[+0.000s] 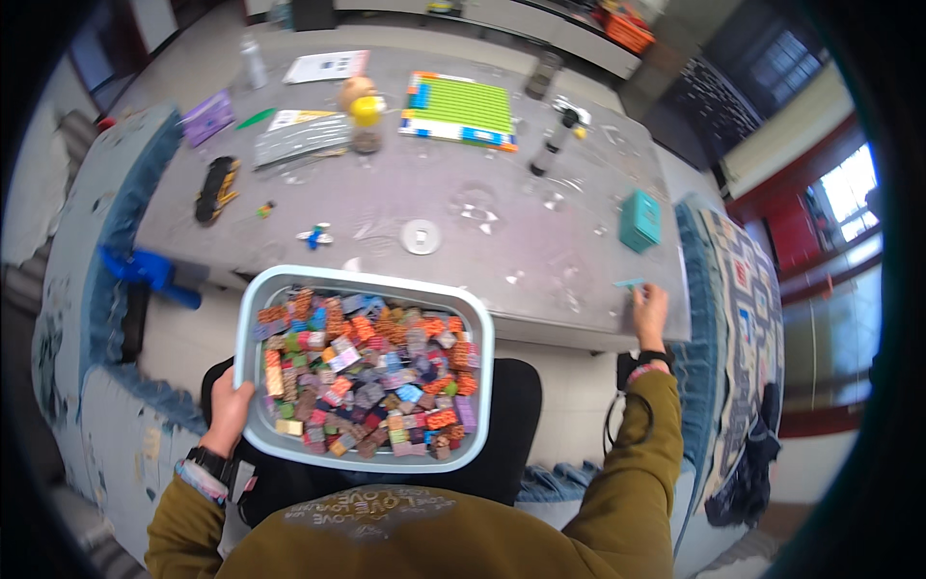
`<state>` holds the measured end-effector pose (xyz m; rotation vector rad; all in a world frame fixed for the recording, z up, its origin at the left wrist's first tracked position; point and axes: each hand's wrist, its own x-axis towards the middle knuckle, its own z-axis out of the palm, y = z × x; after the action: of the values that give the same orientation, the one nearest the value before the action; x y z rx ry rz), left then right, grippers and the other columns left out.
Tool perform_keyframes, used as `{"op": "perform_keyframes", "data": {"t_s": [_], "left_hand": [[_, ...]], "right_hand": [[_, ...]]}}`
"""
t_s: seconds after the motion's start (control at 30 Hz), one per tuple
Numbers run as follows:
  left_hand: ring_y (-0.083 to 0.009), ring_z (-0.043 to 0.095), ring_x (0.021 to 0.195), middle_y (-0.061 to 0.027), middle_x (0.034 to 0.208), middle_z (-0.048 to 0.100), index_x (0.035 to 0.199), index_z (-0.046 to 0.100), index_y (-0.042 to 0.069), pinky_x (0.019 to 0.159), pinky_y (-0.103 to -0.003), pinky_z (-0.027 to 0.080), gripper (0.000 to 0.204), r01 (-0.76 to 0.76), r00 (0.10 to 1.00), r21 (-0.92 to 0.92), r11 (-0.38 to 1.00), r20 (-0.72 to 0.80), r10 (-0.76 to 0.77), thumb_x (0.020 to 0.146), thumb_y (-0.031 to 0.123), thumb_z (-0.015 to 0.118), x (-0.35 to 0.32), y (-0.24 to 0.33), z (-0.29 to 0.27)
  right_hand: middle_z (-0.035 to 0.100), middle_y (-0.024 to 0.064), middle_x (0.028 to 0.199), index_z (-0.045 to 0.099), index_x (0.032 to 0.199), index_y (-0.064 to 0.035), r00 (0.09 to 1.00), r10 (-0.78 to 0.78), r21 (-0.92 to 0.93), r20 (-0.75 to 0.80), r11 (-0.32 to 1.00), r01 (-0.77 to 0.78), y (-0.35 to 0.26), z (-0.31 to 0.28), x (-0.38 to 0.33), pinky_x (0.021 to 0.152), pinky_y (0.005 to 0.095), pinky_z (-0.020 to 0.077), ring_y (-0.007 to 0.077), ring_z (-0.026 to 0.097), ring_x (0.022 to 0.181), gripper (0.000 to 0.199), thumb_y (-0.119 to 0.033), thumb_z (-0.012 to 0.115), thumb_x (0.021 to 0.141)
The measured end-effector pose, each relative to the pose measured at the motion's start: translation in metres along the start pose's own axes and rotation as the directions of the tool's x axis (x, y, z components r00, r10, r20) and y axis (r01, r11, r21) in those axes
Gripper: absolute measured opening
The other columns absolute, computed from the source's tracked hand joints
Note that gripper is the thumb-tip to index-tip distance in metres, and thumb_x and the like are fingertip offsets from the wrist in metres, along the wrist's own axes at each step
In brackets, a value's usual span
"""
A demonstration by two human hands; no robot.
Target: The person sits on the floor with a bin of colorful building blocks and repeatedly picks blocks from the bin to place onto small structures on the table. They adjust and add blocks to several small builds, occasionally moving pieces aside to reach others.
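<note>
A pale blue plastic basin (365, 275), full of small multicoloured blocks (386, 376), rests over my lap against the table's near edge. My left hand (230, 410) is closed on its left rim, with the thumb over the side. Out to the right, my right hand (651, 314) is down at the table's near right corner, its fingers drawn together. A thin teal strip (627, 283) shows at those fingertips; the grip itself is small and partly hidden. Behind that hand stands a teal box (640, 221).
On the grey table (357, 203) lie a white disc (421, 236), a small blue-and-white toy (315, 235), a green gridded board (459, 111), a yellow-lidded jar (367, 125) and a dark bottle (554, 142). A blue dustpan-like piece (151, 271) sits at left. Padded seats (125, 425) flank both sides.
</note>
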<state>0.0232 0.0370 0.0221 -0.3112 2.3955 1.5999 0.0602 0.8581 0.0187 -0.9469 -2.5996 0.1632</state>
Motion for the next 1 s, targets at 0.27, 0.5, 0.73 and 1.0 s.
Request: {"op": "perform_keyframes", "data": {"t_s": [0.27, 0.5, 0.73, 1.0], "left_hand": [[-0.0127, 0.068, 0.09, -0.0069, 0.107, 0.075, 0.129, 0.069, -0.006, 0.081, -0.029, 0.055, 0.042, -0.004, 1.0, -0.079, 0.997, 0.019, 0.005, 0.09, 0.003, 0.056, -0.006, 0.01, 0.01], [-0.0125, 0.069, 0.085, -0.0082, 0.098, 0.077, 0.126, 0.07, -0.005, 0.078, -0.03, 0.056, 0.04, -0.005, 1.0, -0.085, 0.996, 0.005, 0.006, 0.089, 0.002, 0.058, -0.007, 0.005, 0.013], [-0.0121, 0.068, 0.074, -0.0087, 0.084, 0.075, 0.124, 0.071, -0.003, 0.068, -0.031, 0.055, 0.036, -0.06, 0.998, -0.054, 0.997, -0.002, 0.06, 0.09, 0.005, 0.061, -0.01, 0.002, 0.015], [-0.0179, 0.073, 0.073, -0.016, 0.085, 0.076, 0.122, 0.071, -0.002, 0.068, -0.034, 0.057, 0.033, -0.078, 0.997, -0.065, 0.995, 0.003, 0.078, 0.091, 0.007, 0.064, -0.013, 0.003, 0.017]], "right_hand": [[0.067, 0.0162, 0.108, 0.07, 0.117, -0.0035, 0.923, -0.376, 0.444, -0.084, 0.815, 0.373, -0.165, -0.012, 0.002, 0.077, 0.0387, 0.0593, 0.0279, 0.071, 0.087, 0.021, -0.007, 0.073, 0.096], [0.066, 0.0135, 0.114, 0.069, 0.123, -0.0088, 0.482, -0.853, 0.659, 0.201, 0.482, 0.577, -0.369, 0.016, -0.031, 0.083, 0.0387, 0.0602, 0.0287, 0.072, 0.092, 0.032, -0.009, 0.077, 0.092], [0.062, 0.0157, 0.119, 0.064, 0.127, -0.0124, 0.235, -0.846, 0.427, 0.478, 0.458, 0.78, -0.434, 0.031, -0.041, 0.094, 0.0478, 0.0566, 0.0404, 0.066, 0.112, 0.044, -0.018, 0.08, 0.086], [0.063, 0.0149, 0.126, 0.063, 0.133, -0.0125, -0.068, -0.943, 0.613, 0.325, 0.156, 0.774, -0.514, 0.022, -0.046, 0.096, 0.0473, 0.0561, 0.0395, 0.067, 0.114, 0.044, -0.014, 0.076, 0.09]]}}
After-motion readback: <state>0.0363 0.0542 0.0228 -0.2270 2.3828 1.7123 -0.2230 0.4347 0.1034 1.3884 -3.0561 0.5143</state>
